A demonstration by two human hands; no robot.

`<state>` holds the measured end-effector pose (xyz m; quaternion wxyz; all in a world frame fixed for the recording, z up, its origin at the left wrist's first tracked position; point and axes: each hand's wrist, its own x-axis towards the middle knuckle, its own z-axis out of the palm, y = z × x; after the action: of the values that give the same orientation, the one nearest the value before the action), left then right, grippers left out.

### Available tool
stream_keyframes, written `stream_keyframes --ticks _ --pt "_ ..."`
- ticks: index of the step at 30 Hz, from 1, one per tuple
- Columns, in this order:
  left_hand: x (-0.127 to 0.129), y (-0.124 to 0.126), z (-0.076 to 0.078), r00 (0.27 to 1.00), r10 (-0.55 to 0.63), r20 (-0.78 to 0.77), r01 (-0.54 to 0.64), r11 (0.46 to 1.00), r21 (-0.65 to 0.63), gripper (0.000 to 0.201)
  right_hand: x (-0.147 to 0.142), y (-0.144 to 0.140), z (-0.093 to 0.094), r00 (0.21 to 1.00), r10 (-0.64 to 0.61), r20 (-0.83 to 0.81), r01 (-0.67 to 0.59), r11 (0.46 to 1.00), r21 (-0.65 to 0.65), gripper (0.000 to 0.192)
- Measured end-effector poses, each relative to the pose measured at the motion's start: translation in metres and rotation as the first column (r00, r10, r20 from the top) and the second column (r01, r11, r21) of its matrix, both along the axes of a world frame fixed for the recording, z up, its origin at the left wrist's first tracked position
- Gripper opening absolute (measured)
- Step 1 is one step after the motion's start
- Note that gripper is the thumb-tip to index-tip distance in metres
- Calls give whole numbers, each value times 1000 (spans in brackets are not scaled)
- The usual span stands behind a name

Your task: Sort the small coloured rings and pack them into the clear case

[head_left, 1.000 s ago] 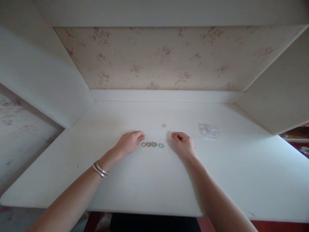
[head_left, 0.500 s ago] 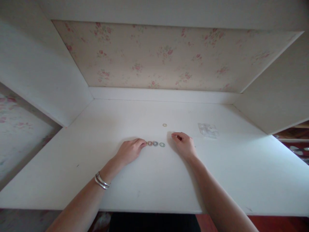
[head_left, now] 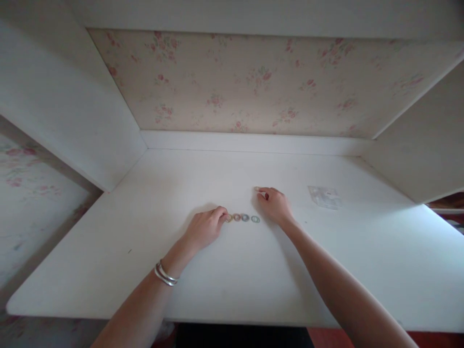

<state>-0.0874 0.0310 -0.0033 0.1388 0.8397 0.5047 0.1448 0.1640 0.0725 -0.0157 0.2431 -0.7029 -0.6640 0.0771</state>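
Four small rings lie in a row on the white desk; their exact kind is too small to tell. My left hand is closed, its fingertips pinching the left edge of the yellowish ring at the row's left end. To its right come an orange-pink ring, a grey ring and a pale green ring. My right hand is beyond the green ring, its index finger stretched to the desk and the thumb a little apart. A further small ring is hidden under that fingertip.
A clear plastic bag lies on the desk to the right of my right hand. Side panels and a flowered back wall enclose the desk. A small dark mark shows on the left.
My right hand has reached away from me and its index finger now covers the separate ring. My left fingers have drawn back slightly, showing more of the yellowish ring. The view has shifted slightly.
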Motion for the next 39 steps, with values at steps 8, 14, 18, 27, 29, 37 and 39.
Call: stream_keyframes --ticks 8,14,18,27,29,37,39 --pt "-8 8 -1 994 96 -45 -96 995 3 27 0 18 2 987 19 161 -15 1000 -25 31" --pt "-8 10 0 993 116 -32 -117 992 -37 26 -5 3 7 995 35 92 -43 995 85 32" --pt "-9 12 4 988 152 15 -151 985 -78 24 -27 -31 19 965 260 28 -261 963 63 29" --pt "-13 16 3 977 179 114 -166 980 -113 25 -76 -74 36 846 477 237 -458 879 -133 30" --pt "-14 16 2 977 170 128 -157 982 -106 25 -79 -71 35 839 471 272 -443 882 -161 29" --pt "-16 18 -2 978 144 151 -131 987 -94 23 -77 -77 39 900 378 218 -361 926 -113 29" --pt "-16 19 -4 976 150 156 -136 986 -94 23 -68 -77 38 942 316 109 -315 949 -27 30"
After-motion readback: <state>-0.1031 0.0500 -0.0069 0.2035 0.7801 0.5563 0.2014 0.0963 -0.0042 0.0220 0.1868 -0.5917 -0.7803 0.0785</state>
